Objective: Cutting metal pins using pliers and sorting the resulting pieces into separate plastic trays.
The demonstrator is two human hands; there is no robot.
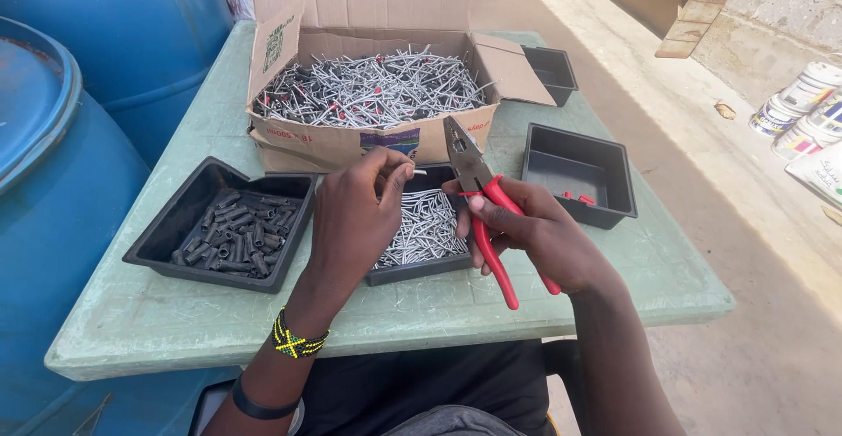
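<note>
- Right hand (535, 230) grips red pliers (481, 192), jaws up and nearly closed.
- Left hand (355, 212) pinches a nail (419, 171) just left of the jaws, over the middle tray (421, 265).
- Desk (438, 309) front edge lies bare; a box (351, 142) stands behind.

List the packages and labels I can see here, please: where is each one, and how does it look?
Cardboard box: back middle of the green table, brown, open, full of grey metal pins.
Label: on the box's front wall, small rectangle, blue, purple and yellow.
Printed patch: on the box's left flap, dark green.
Paint buckets: on the ground at far right, white, coloured labels.
</note>
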